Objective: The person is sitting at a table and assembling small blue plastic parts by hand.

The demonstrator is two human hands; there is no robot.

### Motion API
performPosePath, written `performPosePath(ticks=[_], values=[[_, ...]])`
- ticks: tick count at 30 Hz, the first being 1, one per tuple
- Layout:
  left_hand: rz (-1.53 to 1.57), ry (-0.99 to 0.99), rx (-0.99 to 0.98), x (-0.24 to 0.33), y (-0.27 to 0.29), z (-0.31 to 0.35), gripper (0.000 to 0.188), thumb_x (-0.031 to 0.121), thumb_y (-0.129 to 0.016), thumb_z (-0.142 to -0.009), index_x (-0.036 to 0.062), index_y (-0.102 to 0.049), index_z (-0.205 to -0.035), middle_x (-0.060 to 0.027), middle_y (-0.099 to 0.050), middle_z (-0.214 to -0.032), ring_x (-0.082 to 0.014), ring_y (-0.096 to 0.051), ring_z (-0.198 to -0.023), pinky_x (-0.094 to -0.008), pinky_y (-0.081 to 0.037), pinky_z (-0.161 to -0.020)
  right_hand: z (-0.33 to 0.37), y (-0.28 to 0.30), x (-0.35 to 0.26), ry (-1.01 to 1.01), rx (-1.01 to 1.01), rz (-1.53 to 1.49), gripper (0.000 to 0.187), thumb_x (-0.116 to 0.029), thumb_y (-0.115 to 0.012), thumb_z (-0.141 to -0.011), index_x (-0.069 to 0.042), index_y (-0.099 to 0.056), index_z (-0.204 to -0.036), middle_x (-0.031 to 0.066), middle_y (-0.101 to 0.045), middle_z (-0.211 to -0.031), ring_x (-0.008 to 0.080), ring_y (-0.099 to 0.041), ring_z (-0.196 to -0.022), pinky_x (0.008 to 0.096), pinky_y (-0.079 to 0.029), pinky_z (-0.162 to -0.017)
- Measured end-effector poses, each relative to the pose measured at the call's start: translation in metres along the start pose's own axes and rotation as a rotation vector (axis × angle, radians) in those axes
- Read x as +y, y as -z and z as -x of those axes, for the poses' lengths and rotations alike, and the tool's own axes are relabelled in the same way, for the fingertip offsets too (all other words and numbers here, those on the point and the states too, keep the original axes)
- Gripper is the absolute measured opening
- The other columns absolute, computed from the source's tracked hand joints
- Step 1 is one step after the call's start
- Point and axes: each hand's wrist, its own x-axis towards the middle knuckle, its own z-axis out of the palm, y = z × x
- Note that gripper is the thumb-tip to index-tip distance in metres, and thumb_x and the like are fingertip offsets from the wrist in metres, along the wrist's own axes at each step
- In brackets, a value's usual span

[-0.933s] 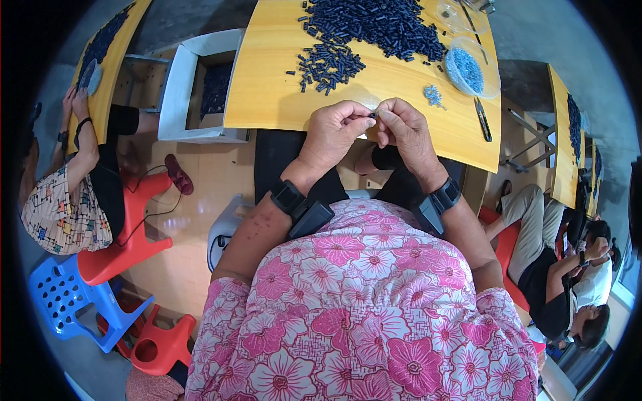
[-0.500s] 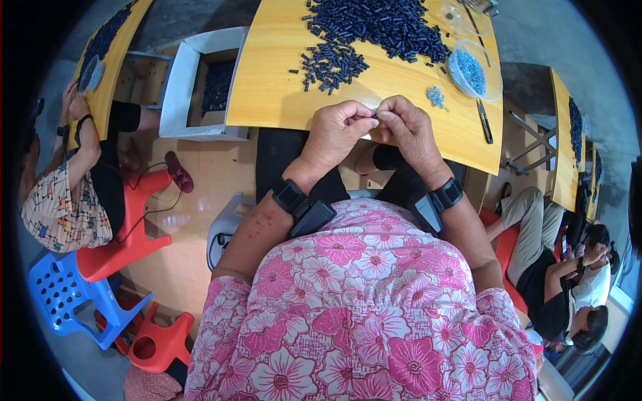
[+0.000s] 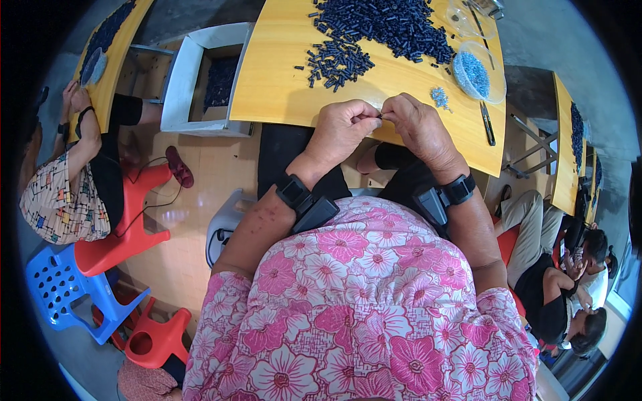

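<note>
My left hand (image 3: pixel 342 131) and my right hand (image 3: pixel 418 131) meet over the near edge of the wooden table. Thumb and forefinger of the left pinch a small dark piece (image 3: pixel 381 117), mostly covered by the fingers. The right fingertips press together against its other end; whatever they grip is too small to make out. Beyond the hands lies a small heap of short black cylindrical pieces (image 3: pixel 340 64), with a much larger pile (image 3: pixel 384 27) behind it. To the right are a few tiny light-blue pieces (image 3: pixel 439 97) and a clear bowl (image 3: pixel 496 90) holding many more.
A black pen-like tool (image 3: pixel 487 124) lies near the table's right side. Another clear container (image 3: pixel 461 20) stands at the far right. An open white box (image 3: pixel 175 100) sits left of the table (image 3: pixel 281 93). Other people sit at tables on both sides, near red and blue stools (image 3: pixel 63 284).
My right hand has turned, its fingers curling in more over the piece. Both hands stay together in nearly the same place, while the whole view has shifted slightly.
</note>
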Motion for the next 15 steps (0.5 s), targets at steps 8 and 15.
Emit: performPosePath(ticks=[8,15], values=[[-0.043,-0.034,0.012,0.0,0.002,0.0,0.011,0.008,-0.067,-0.084,-0.001,-0.067,-0.091,-0.0016,-0.066,-0.077,-0.0059,-0.059,-0.07,-0.0207,-0.049,-0.065,0.003,-0.012,0.013,-0.18,0.013,-0.424,0.006,-0.012,-0.064,-0.082,-0.006,-0.066,-0.085,0.0059,-0.064,-0.076,0.0163,-0.061,-0.067,0.0285,-0.049,-0.062],[0.012,-0.011,0.003,0.0,0.001,-0.001,0.01,0.008,-0.067,-0.084,-0.0005,-0.067,-0.089,-0.0009,-0.065,-0.075,-0.0059,-0.059,-0.069,-0.021,-0.048,-0.064,0.004,-0.017,0.019,-0.555,-0.072,-1.076,0.013,-0.015,-0.064,-0.086,-0.002,-0.065,-0.087,0.003,-0.063,-0.073,0.0097,-0.059,-0.064,0.0225,-0.048,-0.062]])
